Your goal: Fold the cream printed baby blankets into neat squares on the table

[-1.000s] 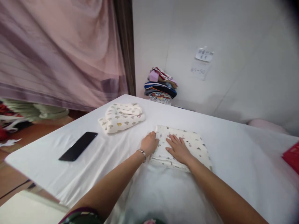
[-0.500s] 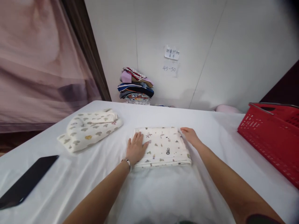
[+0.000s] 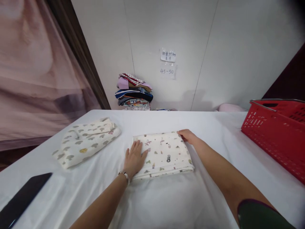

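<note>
A folded white cloth [image 3: 164, 154] printed with small plants and shapes lies flat on the white-covered table in front of me. My left hand [image 3: 134, 159], with a bracelet at the wrist, rests palm down on the cloth's left side, fingers stretched out. At the far right corner, my right hand [image 3: 188, 136] pinches the cloth's edge; its thumb is partly hidden. To the left lies a second cloth [image 3: 87, 143], cream with grey-green mushroom-like spots, loosely folded and apart from both hands.
A dark flat device [image 3: 25, 198] lies on the left of the table [image 3: 166, 203]. At the right stands a red plastic basket [image 3: 274, 140] with a metal handle. Behind the far edge rises a stack of folded fabrics [image 3: 134, 92] by the wall. A pink curtain [image 3: 35, 70] hangs at the left.
My right hand has closed onto the cloth's far right corner, and that edge has shifted slightly. The left hand stays flat on the cloth. The whole view has shifted a little.
</note>
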Demonstrator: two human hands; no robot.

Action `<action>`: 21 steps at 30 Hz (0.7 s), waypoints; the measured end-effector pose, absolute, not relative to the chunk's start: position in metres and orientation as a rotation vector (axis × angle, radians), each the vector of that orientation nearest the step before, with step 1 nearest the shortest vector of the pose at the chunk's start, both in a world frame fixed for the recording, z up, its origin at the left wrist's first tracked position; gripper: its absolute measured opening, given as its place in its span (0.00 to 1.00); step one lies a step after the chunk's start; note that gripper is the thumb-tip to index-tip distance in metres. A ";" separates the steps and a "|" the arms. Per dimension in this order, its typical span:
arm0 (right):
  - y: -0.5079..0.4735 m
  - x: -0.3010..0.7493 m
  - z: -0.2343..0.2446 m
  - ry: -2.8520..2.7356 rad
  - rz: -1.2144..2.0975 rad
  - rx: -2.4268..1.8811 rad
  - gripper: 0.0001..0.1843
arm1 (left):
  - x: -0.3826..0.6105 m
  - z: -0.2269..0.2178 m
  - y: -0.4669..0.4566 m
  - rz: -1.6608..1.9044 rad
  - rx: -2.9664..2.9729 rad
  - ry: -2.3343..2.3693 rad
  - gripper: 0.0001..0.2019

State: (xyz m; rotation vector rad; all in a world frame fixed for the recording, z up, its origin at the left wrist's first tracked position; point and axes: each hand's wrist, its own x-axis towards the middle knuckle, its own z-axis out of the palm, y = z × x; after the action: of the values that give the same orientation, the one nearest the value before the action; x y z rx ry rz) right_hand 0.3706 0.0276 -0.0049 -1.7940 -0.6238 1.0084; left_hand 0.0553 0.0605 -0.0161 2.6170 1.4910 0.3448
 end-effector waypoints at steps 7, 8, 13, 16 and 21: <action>0.029 0.368 -0.013 -0.624 0.898 -1.782 0.25 | 0.057 -0.013 0.058 0.315 2.640 1.492 0.27; 0.025 0.367 -0.011 -0.633 0.911 -1.775 0.27 | 0.057 -0.012 0.058 0.310 2.635 1.493 0.27; -0.009 0.367 0.006 -0.668 1.072 -1.740 0.34 | 0.058 -0.009 0.057 0.294 2.617 1.488 0.28; -0.038 0.360 0.013 -0.698 1.168 -1.757 0.36 | 0.058 -0.010 0.057 0.304 2.606 1.487 0.28; -0.076 0.340 0.011 -0.820 1.230 -1.762 0.38 | 0.059 -0.010 0.057 0.317 2.607 1.471 0.29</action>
State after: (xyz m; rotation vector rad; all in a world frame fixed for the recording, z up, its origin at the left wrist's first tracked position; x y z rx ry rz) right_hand 0.3404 -0.0756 0.0110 -1.7616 -0.8204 1.2297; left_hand 0.0588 0.0570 -0.0104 2.6069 1.4714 0.3167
